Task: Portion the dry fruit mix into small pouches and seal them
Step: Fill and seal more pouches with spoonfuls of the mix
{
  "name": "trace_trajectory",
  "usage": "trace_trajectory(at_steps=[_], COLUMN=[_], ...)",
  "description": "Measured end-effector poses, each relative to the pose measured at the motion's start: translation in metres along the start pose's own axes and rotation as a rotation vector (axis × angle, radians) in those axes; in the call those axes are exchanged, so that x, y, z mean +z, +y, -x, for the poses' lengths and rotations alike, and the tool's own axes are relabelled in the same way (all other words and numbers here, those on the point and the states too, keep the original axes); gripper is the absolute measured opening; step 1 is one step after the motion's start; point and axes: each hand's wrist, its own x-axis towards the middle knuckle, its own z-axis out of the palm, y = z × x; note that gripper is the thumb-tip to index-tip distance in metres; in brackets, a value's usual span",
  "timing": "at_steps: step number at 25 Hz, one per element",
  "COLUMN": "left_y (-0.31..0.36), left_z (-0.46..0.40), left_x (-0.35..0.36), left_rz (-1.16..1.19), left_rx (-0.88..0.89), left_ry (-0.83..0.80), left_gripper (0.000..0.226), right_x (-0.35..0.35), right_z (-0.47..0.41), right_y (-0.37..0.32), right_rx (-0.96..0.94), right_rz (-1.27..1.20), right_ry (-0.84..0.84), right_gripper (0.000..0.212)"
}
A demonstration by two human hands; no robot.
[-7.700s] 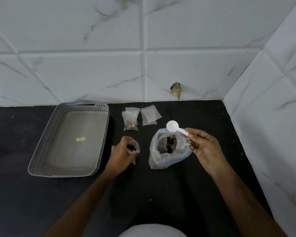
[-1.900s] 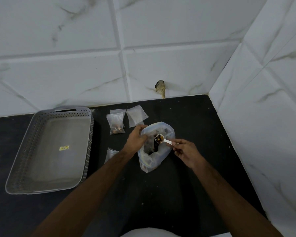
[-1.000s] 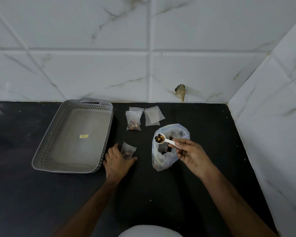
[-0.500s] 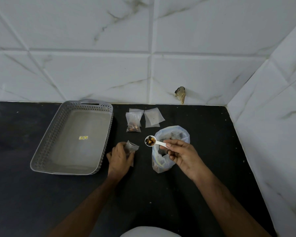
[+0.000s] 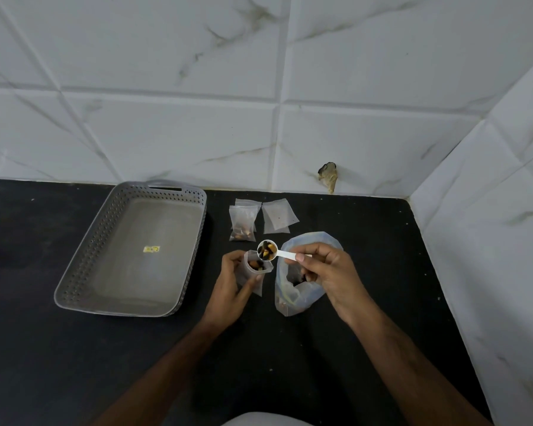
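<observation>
My left hand grips a small clear pouch upright on the black counter, its mouth open with some dry fruit inside. My right hand pinches the handle of a white plastic spoon; its bowl, loaded with dry fruit, hovers right above the pouch mouth. The large clear bag of dry fruit mix stands open under my right hand. Behind lie a filled small pouch and empty small pouches.
A grey perforated plastic tray with a small yellow sticker stands empty to the left on the black counter. White marble-look tiled walls close the back and the right side. A chipped hole marks the back wall.
My left hand left the big bag, picked the small pouch off the counter and stood it up. My right hand lifted the loaded spoon out of the bag and carried it left to the pouch mouth.
</observation>
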Motion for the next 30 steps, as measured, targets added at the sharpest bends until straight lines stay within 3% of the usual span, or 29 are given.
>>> trace_trajectory(at_steps=[4, 6, 9, 13, 15, 17, 22, 30], left_y=[0.021, 0.030, 0.039, 0.048, 0.052, 0.056, 0.061, 0.061], left_z=[-0.007, -0.010, -0.015, -0.017, -0.018, -0.019, -0.022, -0.023], left_x=[0.004, 0.006, 0.011, 0.015, 0.016, 0.016, 0.015, 0.015], left_rz=[0.123, 0.175, 0.214, 0.241, 0.245, 0.241, 0.248, 0.222], left_rx=[0.052, 0.086, 0.120, 0.144, 0.159, 0.177, 0.185, 0.179], left_ry=[0.015, 0.034, 0.063, 0.056, 0.063, 0.072, 0.063, 0.053], left_gripper=[0.053, 0.053, 0.052, 0.053, 0.053, 0.054, 0.054, 0.054], right_x=[-0.004, -0.007, -0.012, -0.021, -0.023, -0.022, -0.012, -0.021], right_z=[0.009, 0.010, 0.009, 0.006, 0.006, 0.009, 0.024, 0.020], right_y=[-0.020, -0.023, -0.020, -0.018, -0.018, -0.019, -0.029, -0.029], right_rx=[-0.170, -0.396, -0.908, -1.293, -1.375, -1.297, -0.596, -0.284], right_rz=[0.279, 0.530, 0.936, 1.316, 1.348, 1.215, 0.475, -0.034], right_ry=[-0.012, -0.007, -0.040, -0.098, -0.088, -0.055, 0.144, 0.184], right_gripper=[0.018, 0.019, 0.024, 0.029, 0.028, 0.026, 0.022, 0.020])
